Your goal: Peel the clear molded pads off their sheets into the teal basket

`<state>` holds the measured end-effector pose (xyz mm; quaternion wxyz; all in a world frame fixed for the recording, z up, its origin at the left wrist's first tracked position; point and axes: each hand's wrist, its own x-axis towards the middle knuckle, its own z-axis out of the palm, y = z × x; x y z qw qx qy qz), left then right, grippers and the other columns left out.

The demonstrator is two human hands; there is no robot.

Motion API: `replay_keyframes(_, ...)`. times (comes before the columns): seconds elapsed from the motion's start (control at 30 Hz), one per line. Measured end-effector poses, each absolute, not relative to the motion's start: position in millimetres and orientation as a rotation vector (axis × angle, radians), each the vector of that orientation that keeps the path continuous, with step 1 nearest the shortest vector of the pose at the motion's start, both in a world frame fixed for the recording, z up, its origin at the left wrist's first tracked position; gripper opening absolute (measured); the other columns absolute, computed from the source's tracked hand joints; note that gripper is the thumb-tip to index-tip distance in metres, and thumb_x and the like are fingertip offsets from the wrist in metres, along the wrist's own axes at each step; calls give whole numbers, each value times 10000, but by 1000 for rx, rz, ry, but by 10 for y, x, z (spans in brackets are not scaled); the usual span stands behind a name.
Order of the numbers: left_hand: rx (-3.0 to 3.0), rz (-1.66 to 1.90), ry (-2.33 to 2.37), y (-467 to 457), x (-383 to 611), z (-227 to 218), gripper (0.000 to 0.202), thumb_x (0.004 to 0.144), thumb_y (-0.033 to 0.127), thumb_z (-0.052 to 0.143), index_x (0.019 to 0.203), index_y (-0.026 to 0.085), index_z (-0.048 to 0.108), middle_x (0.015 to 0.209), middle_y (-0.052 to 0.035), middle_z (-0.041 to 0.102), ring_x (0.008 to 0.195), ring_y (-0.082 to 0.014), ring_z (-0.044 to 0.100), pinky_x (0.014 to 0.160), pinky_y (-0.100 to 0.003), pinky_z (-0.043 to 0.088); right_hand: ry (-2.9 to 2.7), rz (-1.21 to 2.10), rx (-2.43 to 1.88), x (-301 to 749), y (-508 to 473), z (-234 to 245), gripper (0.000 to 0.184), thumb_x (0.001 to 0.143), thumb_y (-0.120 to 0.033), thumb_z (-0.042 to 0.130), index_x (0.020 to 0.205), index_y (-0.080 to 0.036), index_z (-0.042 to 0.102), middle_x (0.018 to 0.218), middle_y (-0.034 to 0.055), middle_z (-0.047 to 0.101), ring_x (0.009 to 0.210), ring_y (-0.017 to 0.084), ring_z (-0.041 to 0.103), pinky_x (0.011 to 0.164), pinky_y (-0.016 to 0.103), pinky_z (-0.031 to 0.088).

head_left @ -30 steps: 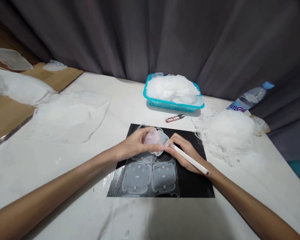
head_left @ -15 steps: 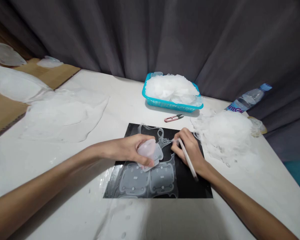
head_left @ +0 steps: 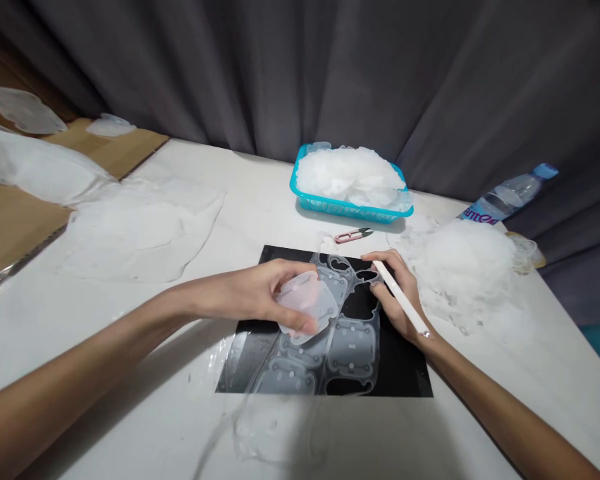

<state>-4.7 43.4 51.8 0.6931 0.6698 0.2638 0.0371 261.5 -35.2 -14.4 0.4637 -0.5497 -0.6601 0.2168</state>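
Note:
My left hand (head_left: 260,293) is closed round a small stack of translucent, rounded silicone-like pieces (head_left: 313,303), held above a black mat (head_left: 405,360). On the mat lies a clear, thin moulded sheet (head_left: 353,343) with several similar pad shapes joined in it and cut-out gaps near its far end. My right hand (head_left: 400,293) is at the mat's right side and holds a slim white stick-shaped tool (head_left: 403,297) along its palm. The thumb and forefinger of that hand are apart, close to the sheet's far right edge; whether they touch it I cannot tell.
Behind the mat stands a blue basket (head_left: 353,208) heaped with white translucent pieces. Small pink-handled thread snips (head_left: 353,236) lie before it. To the right are a pile of clear scraps (head_left: 467,267) and a water bottle (head_left: 505,197). Large clear sheets (head_left: 145,233) and cardboard (head_left: 20,220) lie left.
The moulded sheet has shifted up and to the right across the mat. My right hand's fingers have opened out, and the white tool still lies in it. The left hand keeps its pieces.

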Motion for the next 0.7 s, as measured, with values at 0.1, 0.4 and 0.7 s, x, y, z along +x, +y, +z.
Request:
replay_keyframes(0.1, 1441, 60, 559, 429, -45, 521, 248, 790, 282, 848, 897, 197, 641, 781, 19, 646, 688, -142, 618, 575, -218, 447, -1467, 639, -1347, 2648, -351, -150, 415, 714, -181, 524, 1101, -234, 661, 1004, 55, 606, 957, 257, 566, 882, 400, 464)
replay_keyframes(0.4, 1216, -11, 398, 456, -16, 372, 220, 890, 211, 775, 1049, 175, 628, 993, -92, 798, 898, -192, 753, 786, -295, 563, -1065, 914, -1170, 2647, -289, -247, 279, 740, -239, 582, 974, -215, 731, 878, 7, 607, 814, 184, 515, 774, 301, 398)
replay_keyframes(0.7, 1258, 64, 415, 492, -47, 343, 197, 972, 311, 695, 1090, 166, 636, 1112, -130, 777, 961, -229, 763, 861, -367, 595, -1094, 751, -1265, 2700, -280, -247, 216, 850, -261, 510, 891, -208, 715, 796, 4, 597, 741, 181, 508, 705, 306, 401)
